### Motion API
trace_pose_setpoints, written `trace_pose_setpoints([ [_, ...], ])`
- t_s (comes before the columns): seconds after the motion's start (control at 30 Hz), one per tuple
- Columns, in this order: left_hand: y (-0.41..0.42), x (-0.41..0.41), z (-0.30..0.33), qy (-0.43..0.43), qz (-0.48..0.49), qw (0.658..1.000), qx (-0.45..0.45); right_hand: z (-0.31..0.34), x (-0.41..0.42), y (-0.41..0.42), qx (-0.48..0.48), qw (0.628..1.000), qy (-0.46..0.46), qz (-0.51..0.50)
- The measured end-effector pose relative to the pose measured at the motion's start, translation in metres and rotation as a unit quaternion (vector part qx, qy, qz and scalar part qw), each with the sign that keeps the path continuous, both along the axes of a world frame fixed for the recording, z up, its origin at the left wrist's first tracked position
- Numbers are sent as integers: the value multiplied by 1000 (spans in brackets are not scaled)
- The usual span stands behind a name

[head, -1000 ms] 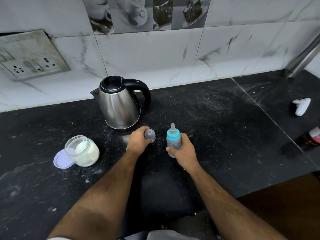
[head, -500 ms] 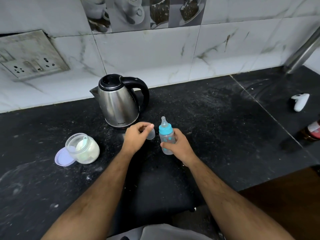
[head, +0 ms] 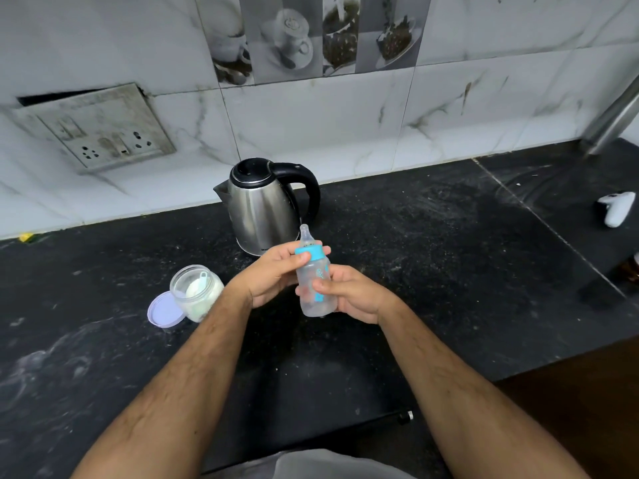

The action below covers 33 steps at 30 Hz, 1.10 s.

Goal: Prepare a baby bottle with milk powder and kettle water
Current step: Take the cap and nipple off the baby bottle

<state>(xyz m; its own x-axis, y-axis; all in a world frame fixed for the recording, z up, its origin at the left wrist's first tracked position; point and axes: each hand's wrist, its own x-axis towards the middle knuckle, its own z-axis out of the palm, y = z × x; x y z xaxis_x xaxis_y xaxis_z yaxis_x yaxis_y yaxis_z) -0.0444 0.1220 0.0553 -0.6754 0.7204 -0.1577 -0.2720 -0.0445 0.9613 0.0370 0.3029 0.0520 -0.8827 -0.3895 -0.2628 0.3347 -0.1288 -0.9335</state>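
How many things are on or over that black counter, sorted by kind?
Kettle: 1
Baby bottle, held by the left hand and right hand: 1
Powder jar: 1
Jar lid: 1
White controller: 1
Total: 5

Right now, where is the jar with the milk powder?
In the head view, the powder jar sits open on the black counter, left of both hands, in front of the kettle, touching its purple lid.

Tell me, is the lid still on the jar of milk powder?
No. The jar stands open on the counter, and its lilac lid lies flat beside it.
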Motion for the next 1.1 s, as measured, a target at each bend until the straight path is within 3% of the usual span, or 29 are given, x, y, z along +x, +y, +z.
trace_pose_setpoints([
  [0.13,-9,5,5,-19,27,999,4,2,-2,-12,9,1000,4,14],
  [0.43,-20,13,9,45,76,996,-5,2,-4,-29,49,998,41,-28],
  [0.6,-19,18,10,61,98,993,-1,-5,1,-40,111,985,93,-96],
  [0.77,-9,23,13,77,126,989,-12,-12,2,-55,219,943,139,-207],
  [0.97,26,37,10,80,273,957,-52,-16,0,-66,391,840,197,-320],
  [1.03,36,42,9,72,340,935,-73,-15,-2,-64,407,830,210,-317],
  [1.1,37,43,9,60,353,931,-75,-14,-5,-61,399,845,195,-298],
])
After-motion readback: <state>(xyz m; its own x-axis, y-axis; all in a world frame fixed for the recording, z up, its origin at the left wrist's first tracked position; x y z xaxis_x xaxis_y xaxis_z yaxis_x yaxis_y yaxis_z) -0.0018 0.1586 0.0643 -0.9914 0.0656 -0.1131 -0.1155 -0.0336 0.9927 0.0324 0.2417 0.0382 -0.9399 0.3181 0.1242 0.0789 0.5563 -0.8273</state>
